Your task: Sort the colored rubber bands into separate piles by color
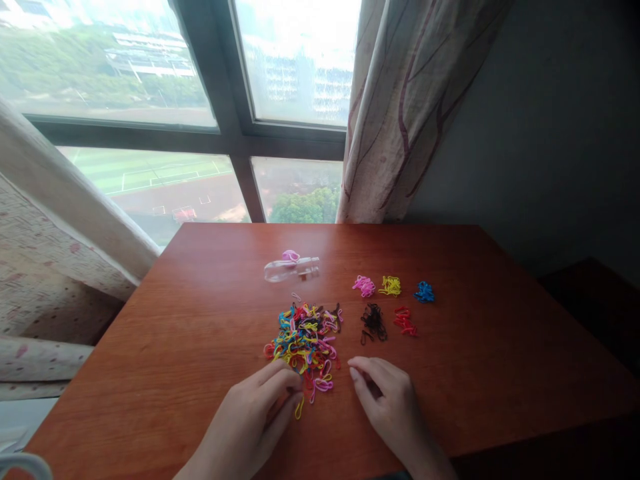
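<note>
A mixed pile of small coloured rubber bands [305,337] lies on the wooden table in front of me. At its near left edge, my left hand [257,413] has its fingers curled in a pinch touching the bands; what is between the fingertips is hidden. One yellow rubber band [299,408] lies just beside that thumb. To the right of the pile, my right hand [387,397] hovers low or rests, thumb and index tips nearly together, and I cannot make out anything in them. Just beyond it sits a black heap of bands [374,323].
Smaller one-colour heaps lie at right: pink [365,286], yellow [391,286], blue [425,292] and red [405,321]. Behind the pile lies a clear plastic object with a pink part [287,268]. The table [225,267] meets a window [295,140] and a curtain [400,100].
</note>
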{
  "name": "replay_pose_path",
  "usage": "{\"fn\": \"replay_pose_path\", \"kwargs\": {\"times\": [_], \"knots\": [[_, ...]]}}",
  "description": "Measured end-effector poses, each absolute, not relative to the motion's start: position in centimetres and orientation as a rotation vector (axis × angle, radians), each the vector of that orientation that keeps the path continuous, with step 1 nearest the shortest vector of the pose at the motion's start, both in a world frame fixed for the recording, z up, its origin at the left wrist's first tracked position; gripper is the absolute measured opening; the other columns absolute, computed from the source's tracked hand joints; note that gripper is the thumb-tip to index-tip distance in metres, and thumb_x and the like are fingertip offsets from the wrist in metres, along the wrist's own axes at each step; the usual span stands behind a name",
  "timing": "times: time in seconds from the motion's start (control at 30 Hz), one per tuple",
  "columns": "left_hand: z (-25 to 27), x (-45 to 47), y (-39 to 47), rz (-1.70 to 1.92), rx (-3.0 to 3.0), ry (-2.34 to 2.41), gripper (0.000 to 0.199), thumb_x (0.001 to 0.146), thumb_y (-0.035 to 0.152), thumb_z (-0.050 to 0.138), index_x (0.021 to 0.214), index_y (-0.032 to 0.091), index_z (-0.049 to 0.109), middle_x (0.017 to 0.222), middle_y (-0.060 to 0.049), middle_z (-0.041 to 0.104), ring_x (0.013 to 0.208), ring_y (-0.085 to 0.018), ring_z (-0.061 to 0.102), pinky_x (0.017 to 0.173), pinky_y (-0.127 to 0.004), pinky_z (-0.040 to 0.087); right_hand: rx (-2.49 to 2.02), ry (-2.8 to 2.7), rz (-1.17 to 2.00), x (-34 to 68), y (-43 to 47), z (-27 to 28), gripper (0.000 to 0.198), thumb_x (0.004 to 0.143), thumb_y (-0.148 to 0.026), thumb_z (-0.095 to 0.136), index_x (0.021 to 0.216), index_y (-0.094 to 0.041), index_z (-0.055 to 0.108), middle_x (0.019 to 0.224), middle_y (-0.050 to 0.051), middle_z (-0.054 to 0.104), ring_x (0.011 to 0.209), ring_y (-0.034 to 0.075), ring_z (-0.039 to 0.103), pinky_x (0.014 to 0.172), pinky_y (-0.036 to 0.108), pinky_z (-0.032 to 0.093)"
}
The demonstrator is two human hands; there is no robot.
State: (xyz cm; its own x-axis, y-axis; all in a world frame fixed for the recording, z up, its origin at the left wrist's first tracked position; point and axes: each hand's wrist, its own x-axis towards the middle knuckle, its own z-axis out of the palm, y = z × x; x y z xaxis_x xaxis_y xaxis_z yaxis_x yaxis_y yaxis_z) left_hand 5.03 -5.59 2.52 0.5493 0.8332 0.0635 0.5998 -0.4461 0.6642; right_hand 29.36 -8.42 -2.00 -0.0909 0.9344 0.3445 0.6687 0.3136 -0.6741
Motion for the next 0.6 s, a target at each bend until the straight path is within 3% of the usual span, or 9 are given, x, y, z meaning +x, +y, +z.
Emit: {"fn": "replay_pose_path", "kwargs": {"times": [0.13,0.37,0.6], "knots": [[4.5,8.8,-3.9,0.604,2.261,1.123,0.014,0.093,0.019,0.048,0.088,0.022,0.060,0.089,-0.003,0.066,0.078,-0.017,0.064,0.066,-0.023,0.047,-1.423,-1.853,0.426,29.2,-8.4,-2.0,0.018,0.096,-0.018,0.049,0.096,-0.022,0.066,0.083,0.004,0.072,0.072,0.018,0.069,0.070,0.025,0.051],[6.4,17.7,1.0,0.408,2.511,1.012,0.012,0.091,0.024,0.055,0.090,0.026,0.067,0.092,0.000,0.067,0.076,-0.017,0.066,0.062,-0.025,0.047,-1.489,-1.903,0.369,29.1,-8.7,-2.2,0.021,0.090,-0.013,0.047,0.073,-0.021,0.057,0.066,0.001,0.063,0.059,0.016,0.060,0.055,0.025,0.037],[4.0,23.8,4.6,0.267,2.593,0.996,0.015,0.089,0.022,0.055,0.089,0.022,0.070,0.094,-0.006,0.070,0.075,-0.022,0.069,0.060,-0.028,0.050,-1.397,-1.798,0.497,29.1,-8.5,-2.5,0.018,0.092,-0.013,0.051,0.088,-0.021,0.066,0.076,0.002,0.070,0.068,0.018,0.066,0.065,0.026,0.046]]}}
